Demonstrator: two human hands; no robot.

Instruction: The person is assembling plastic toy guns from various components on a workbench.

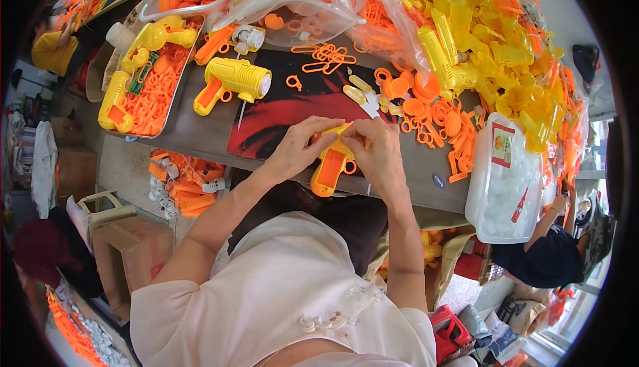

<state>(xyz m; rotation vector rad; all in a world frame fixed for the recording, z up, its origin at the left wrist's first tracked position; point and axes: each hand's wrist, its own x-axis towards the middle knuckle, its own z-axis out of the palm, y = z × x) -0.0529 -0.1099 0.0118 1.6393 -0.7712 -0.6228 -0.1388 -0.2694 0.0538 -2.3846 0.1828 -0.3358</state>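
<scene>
Between my hands, at the table's near edge, is a yellow toy gun body [328, 175] with an orange grip panel and a small orange trigger ring. My left hand [301, 146] is closed on its upper left side. Pinched at its upper right is my right hand [377, 149], its fingertips close to the left hand's. The fingers hide the top of the gun body. Ahead and to the left lies another yellow toy gun [238, 78] with a white nozzle. A loose orange trigger ring [293, 82] rests on the red and black mat [265, 122].
To the left stands a tray [178, 94] of orange rings. Orange discs and clips [426, 104] lie right of the mat, beside a white plastic tub [484, 167]. Yellow shells [479, 47] are heaped at the far right. A co-worker's arm [542, 224] shows beyond the tub.
</scene>
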